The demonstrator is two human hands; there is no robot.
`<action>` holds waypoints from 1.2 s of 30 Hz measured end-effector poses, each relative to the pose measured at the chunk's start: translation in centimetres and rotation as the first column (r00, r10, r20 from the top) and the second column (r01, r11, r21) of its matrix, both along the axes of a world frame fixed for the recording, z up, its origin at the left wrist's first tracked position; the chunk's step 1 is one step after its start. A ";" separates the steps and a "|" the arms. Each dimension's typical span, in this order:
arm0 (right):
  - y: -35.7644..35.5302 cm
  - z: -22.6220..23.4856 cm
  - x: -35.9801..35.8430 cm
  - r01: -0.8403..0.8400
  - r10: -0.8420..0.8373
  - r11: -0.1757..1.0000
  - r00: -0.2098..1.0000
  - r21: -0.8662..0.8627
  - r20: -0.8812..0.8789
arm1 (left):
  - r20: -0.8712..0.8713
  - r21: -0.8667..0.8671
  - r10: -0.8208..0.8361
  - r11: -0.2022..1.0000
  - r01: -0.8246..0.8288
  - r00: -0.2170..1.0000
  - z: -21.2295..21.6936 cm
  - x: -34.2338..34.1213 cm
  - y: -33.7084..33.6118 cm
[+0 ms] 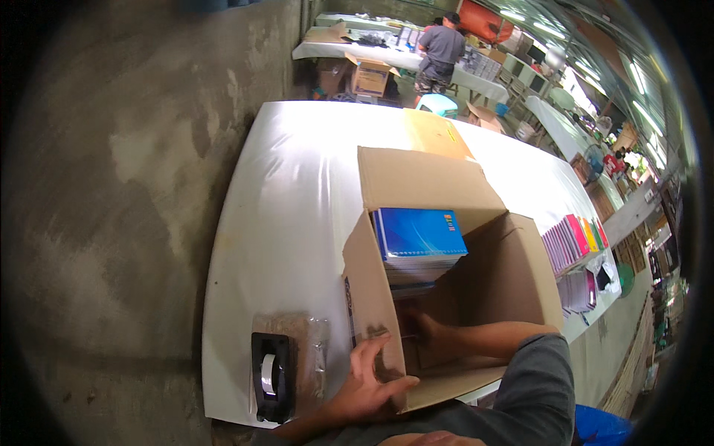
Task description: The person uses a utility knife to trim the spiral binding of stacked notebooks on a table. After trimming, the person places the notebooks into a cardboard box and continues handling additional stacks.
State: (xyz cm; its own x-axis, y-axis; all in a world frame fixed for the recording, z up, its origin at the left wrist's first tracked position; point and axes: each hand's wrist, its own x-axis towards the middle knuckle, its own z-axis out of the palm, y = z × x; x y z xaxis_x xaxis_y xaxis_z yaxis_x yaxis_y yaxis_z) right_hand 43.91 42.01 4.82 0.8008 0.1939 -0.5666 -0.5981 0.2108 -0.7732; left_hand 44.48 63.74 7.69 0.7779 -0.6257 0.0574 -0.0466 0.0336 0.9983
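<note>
An open cardboard box [535,267] stands on the white-covered table before me, its far flap folded outward. Inside, along the left side, is a stack of spiral-bound notebooks [420,232] with a blue cover on top. My left hand [368,383] is at the box's near left corner, thumb and fingers pinching the cardboard edge. Reaching in over the right side, my right hand [431,334] is low in the box, just nearer to me than the stack. Shadow and the box wall hide its fingers, so I cannot tell what they hold.
A black tape dispenser [271,377] lies at the near left on a clear plastic packet [312,349]. Stacks of colourful notebooks [569,245] sit at the right. A flat brown cardboard piece [439,134] lies behind the box. A concrete wall [134,223] borders the left; a person [442,52] stands at a far table.
</note>
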 end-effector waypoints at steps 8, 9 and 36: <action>-1.2 -2.6 2.1 0.126 -0.080 0.978 0.964 0.168 -0.255 | 0.166 0.049 -0.018 0.999 0.010 0.986 -0.8 -0.2 -0.1; -1.3 -2.8 2.1 0.136 -0.087 0.975 0.961 0.176 -0.263 | 0.189 0.064 -0.013 0.998 0.001 0.982 -1.3 -0.3 -0.2; -1.9 -4.1 0.7 0.311 -0.190 0.908 0.902 0.280 -0.387 | -0.031 0.200 0.008 0.980 -0.002 0.999 -4.3 0.8 1.0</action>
